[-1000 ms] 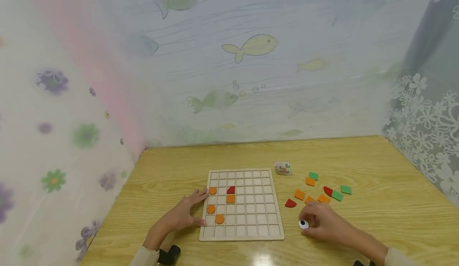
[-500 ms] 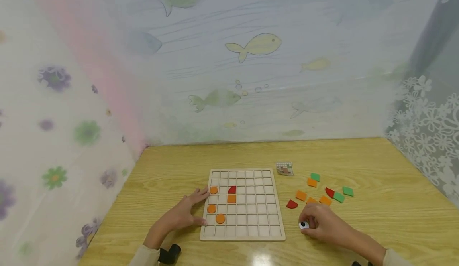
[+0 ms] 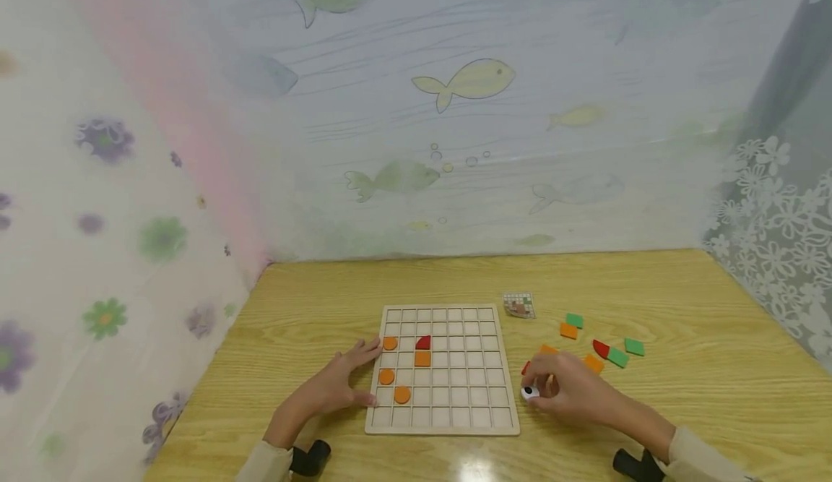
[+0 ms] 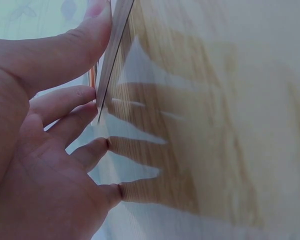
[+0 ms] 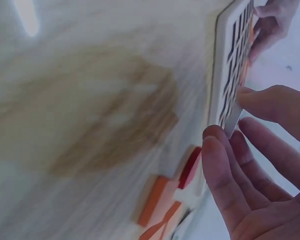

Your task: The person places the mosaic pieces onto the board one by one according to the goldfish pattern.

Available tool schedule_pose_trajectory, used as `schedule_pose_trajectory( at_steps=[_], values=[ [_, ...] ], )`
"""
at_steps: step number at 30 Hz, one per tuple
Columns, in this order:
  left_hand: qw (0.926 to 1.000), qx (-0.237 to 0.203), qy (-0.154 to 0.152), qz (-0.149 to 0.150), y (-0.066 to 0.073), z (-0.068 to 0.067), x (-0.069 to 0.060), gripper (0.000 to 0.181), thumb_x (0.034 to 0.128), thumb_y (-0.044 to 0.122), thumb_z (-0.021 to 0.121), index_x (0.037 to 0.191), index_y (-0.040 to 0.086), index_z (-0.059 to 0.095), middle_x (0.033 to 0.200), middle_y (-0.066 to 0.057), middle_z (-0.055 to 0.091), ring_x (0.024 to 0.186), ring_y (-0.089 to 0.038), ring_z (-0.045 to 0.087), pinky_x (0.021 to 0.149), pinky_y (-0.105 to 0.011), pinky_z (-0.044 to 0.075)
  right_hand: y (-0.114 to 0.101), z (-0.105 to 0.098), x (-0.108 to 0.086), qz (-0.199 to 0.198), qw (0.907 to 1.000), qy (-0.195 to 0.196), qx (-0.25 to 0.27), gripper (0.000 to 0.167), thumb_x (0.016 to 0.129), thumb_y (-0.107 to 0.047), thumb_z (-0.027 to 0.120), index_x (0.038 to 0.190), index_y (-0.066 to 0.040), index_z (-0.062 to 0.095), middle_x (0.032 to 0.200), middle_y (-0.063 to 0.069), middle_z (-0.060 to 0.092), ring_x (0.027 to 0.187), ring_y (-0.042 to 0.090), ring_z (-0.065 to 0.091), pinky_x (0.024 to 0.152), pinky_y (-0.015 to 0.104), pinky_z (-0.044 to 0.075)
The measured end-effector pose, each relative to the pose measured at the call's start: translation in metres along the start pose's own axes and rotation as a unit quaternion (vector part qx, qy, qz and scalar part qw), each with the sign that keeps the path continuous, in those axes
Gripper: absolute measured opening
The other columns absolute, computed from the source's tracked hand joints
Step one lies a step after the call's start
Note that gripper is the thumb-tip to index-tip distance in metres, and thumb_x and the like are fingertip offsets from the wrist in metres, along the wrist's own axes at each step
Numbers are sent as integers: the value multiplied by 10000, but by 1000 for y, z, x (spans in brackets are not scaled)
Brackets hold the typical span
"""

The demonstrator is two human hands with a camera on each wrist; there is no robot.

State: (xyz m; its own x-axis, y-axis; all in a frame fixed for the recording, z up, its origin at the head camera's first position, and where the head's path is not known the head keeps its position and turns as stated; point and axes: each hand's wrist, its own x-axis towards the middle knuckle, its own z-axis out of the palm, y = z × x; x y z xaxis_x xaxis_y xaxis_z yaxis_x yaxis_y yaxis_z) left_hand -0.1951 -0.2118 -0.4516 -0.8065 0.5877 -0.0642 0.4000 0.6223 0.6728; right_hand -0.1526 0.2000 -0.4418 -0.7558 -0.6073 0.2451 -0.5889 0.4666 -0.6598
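**Right hand [image 3: 572, 389] pinching white, round-looking game piece with a black spot [image 3: 529, 393], just right of pale wooden grid board [image 3: 458, 377]**

White piece is near the board's lower right edge, apart from it; can't tell whether it touches the bench [image 3: 312, 294]. Right hand: thumb and fingertips nearly closed, piece between them. Left hand [image 3: 334, 388]: fingers spread, thumb and fingertips against the board's left edge, nothing picked up.

Handling (judgement): white piece looks light, stiff, probably smooth, so a bit slippery; not fragile. Best held by the rim, thumb opposite fingertips, spotted face uncovered. Board looks rigid and flat, probably light enough to slide; steady it at the edge.

Counts, head view:
- Board: 1, grid looks seven by seven.
- White spotted piece: 1.
- Flat orange discs [image 3: 401, 394]: 3, all on the board, left side.
- Flat red quarter-circles: 3. One on the board [image 3: 424, 342], two loose [image 3: 601, 350], one of those mostly behind right fingers.
- Flat orange squares: 1 on the board [image 3: 422, 358], directly below the red one; 3 loose in sight [image 3: 568, 331], some partly covered. Right hand may hide more.
- Flat green squares [image 3: 634, 347]: 3, all loose, right of the board.
- Small printed grid card [image 3: 518, 306]: 1, beside the board's upper right corner.
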Motion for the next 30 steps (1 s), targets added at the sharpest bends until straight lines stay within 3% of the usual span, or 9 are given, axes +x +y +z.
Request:
schedule_pose_trajectory(
  at_steps=[12,30],
  values=[
    [9999,-95,6,88,-2,0,1,837,771,233,779,1445,-13,349,1526,-185,233,1392,-450,92,1030,-700,3,-5,15,39,-360,9991,-198,39,98,793,-72,738,867,-128,705,836,-62,594,664,33,552,547,202,498],
    [10000,-20,30,-81,-1,1,1,812,771,196,781,1444,7,367,1533,-159,238,1403,-424,98,1051,-676,9,-14,46,89,-658,9958,-576,286,98,789,-63,742,876,-88,705,834,-17,604,675,73,576,553,172,494]
  ],
)
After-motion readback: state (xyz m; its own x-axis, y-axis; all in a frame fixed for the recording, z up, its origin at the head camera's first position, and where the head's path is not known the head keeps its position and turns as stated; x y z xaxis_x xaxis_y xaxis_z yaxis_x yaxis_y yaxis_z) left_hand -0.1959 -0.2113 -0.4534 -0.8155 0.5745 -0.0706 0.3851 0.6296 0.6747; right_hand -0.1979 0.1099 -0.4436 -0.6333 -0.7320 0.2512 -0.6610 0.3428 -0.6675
